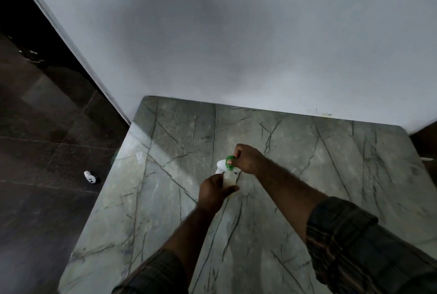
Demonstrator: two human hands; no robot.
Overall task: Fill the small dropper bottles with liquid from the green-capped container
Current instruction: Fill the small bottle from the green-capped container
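Near the middle of the grey veined marble table [319,175], my left hand [212,191] grips a small translucent dropper bottle [229,179] and holds it upright. My right hand [247,159] holds the white container [221,165] with its green cap [229,160] tipped down, the cap right above the small bottle's mouth. Most of the container's body is hidden behind my right hand. The image is dim and blurred, so I cannot tell whether liquid is flowing.
A white wall [236,45] rises along the table's far edge. Dark tiled floor [35,140] lies to the left, with a small white object [91,177] on it near the table's left edge.
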